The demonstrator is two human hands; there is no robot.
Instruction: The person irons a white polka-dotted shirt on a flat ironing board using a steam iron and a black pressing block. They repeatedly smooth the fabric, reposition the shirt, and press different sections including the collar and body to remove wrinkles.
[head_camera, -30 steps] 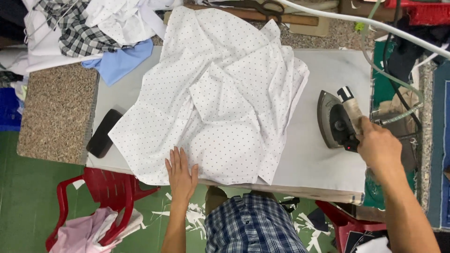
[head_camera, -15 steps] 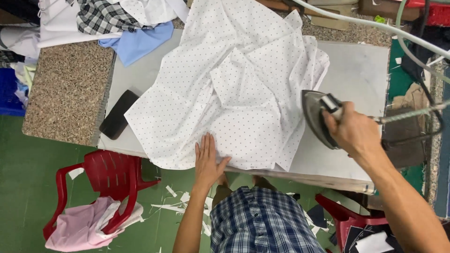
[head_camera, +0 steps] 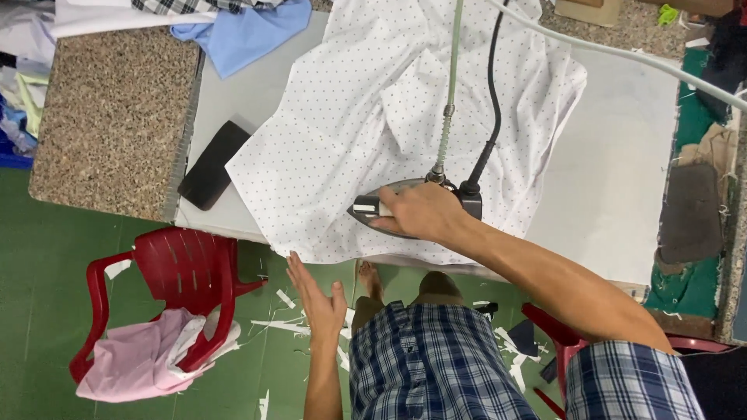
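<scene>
A white dotted shirt (head_camera: 366,132) lies crumpled across the grey ironing table (head_camera: 622,171). My right hand (head_camera: 416,211) grips the handle of a dark steam iron (head_camera: 389,210) that rests on the shirt's near part, nose pointing left. A green hose (head_camera: 450,85) and a black cord (head_camera: 490,93) run up from the iron's back. My left hand (head_camera: 315,292) hangs below the table's front edge with fingers spread, close to the shirt's hem, holding nothing.
A black flat object (head_camera: 212,165) lies on the table's left end beside a speckled stone slab (head_camera: 109,117). Blue and checked clothes (head_camera: 241,31) are piled at the back. A red plastic chair (head_camera: 167,288) with pink cloth (head_camera: 136,362) stands on the green floor among paper scraps.
My right hand carried the iron from the table's right end leftward onto the shirt. My left hand slid off the shirt's edge and now sits below the table.
</scene>
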